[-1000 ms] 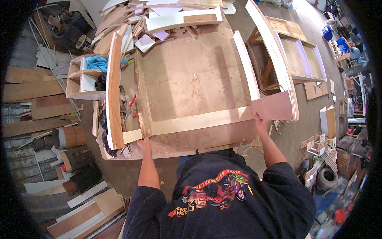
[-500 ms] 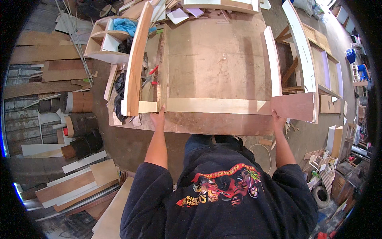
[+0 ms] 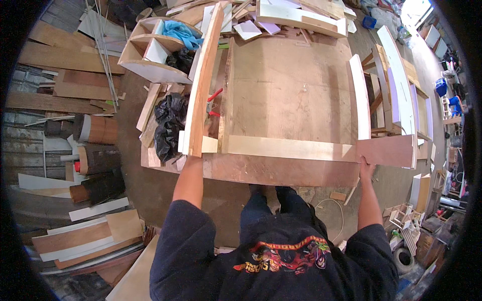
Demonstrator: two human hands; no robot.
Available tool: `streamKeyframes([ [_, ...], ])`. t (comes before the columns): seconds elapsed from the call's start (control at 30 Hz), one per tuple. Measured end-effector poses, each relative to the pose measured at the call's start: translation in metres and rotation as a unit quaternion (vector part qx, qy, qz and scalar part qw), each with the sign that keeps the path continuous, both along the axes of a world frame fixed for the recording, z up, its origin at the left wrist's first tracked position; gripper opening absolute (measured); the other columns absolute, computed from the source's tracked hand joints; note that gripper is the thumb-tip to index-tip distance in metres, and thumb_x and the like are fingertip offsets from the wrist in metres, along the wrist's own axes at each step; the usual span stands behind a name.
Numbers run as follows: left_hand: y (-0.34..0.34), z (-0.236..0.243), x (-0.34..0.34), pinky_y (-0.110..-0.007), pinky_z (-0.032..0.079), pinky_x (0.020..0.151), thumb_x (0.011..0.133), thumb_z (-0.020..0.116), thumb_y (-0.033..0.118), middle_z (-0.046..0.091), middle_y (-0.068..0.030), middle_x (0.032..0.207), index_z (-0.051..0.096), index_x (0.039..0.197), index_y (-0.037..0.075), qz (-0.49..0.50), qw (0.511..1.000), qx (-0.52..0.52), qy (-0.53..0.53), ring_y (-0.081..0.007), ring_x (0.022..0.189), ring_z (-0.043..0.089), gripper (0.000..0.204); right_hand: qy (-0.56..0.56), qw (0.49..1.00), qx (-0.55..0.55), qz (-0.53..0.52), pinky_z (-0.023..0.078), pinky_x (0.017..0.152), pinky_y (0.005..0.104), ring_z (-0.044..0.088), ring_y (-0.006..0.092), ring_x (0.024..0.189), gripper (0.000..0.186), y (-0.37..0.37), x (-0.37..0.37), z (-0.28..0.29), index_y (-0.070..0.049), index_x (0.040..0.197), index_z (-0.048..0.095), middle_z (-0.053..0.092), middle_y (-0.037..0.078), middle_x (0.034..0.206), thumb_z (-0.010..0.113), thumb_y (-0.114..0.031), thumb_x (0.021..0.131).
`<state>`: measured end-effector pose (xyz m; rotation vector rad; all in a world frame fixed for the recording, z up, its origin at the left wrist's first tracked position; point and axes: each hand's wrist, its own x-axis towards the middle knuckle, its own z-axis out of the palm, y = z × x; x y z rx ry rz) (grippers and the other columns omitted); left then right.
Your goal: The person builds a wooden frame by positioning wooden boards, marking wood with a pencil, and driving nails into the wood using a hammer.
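A pale wooden strip (image 3: 291,149) lies across the near part of the plywood tabletop (image 3: 288,85). At its left, a long wood board with white faces (image 3: 203,95) runs away from me. My left hand (image 3: 194,160) is at the near end of this board, its fingers hidden. At the right, the strip meets a brown plywood panel (image 3: 385,150) and a white upright board (image 3: 360,95). My right hand (image 3: 367,165) is closed on the panel's lower left corner. Red-handled pliers (image 3: 214,103) and black plastic (image 3: 170,125) lie beside the left board.
A compartmented unit with blue cloth (image 3: 150,60) stands back left, offcuts (image 3: 248,30) lie at the back, and frames (image 3: 422,110) stand at right. Planks and rolls (image 3: 95,128) fill the left floor; a loose cable (image 3: 341,220) and tyre (image 3: 401,258) are lower right.
My left hand has moved left from the pale strip to the long board's near end, and its fingers are now out of sight. My right hand stays at the panel. The camera view has shifted.
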<state>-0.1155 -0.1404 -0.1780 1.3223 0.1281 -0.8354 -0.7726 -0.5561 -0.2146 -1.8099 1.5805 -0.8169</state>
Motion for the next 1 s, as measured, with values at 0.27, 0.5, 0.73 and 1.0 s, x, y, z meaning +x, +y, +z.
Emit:
streamKeyframes([
  [0.27,-0.095,-0.008,0.026,-0.038,0.052,0.09,0.076,0.072,0.006,0.068,-0.016,0.116,0.056,0.129,-0.005,0.049,0.997,-0.019,-0.06,-0.0279,0.105,0.065,0.057,-0.08,0.996,-0.009,-0.027,0.053,0.086,0.0382,0.062,0.0247,0.106,0.048,-0.007,-0.019,-0.034,0.003,0.128,0.059,0.063,0.014,0.123,0.075,-0.015,0.087],
  [0.5,-0.074,0.051,0.126,-0.038,0.051,0.093,0.077,0.074,0.008,0.067,-0.0162,0.117,0.055,0.129,-0.005,0.116,0.979,0.014,-0.168,-0.0278,0.107,0.065,0.057,-0.028,0.998,0.037,-0.053,0.056,0.082,0.0367,0.062,0.023,0.106,0.049,-0.002,-0.008,-0.029,0.003,0.128,0.06,0.065,0.014,0.119,0.076,-0.018,0.087],
  [0.73,0.023,0.027,0.012,-0.039,0.05,0.095,0.079,0.076,0.011,0.066,-0.0164,0.119,0.055,0.13,-0.005,0.153,0.902,0.201,-0.349,-0.0277,0.109,0.064,0.057,0.07,0.997,0.018,-0.04,0.048,0.096,0.042,0.063,0.0286,0.109,0.05,0.02,0.041,0.034,0.004,0.12,0.065,0.068,0.015,0.121,0.081,-0.024,0.083],
  [1.0,0.027,0.0,-0.116,-0.038,0.05,0.097,0.083,0.082,0.022,0.07,-0.0153,0.114,0.06,0.124,-0.006,-0.058,0.886,0.08,-0.454,-0.0272,0.105,0.066,0.055,-0.043,0.999,0.023,0.019,0.05,0.095,0.0393,0.06,0.0227,0.111,0.04,0.02,0.024,0.02,0.001,0.119,0.064,0.067,0.01,0.115,0.076,-0.003,0.081],
])
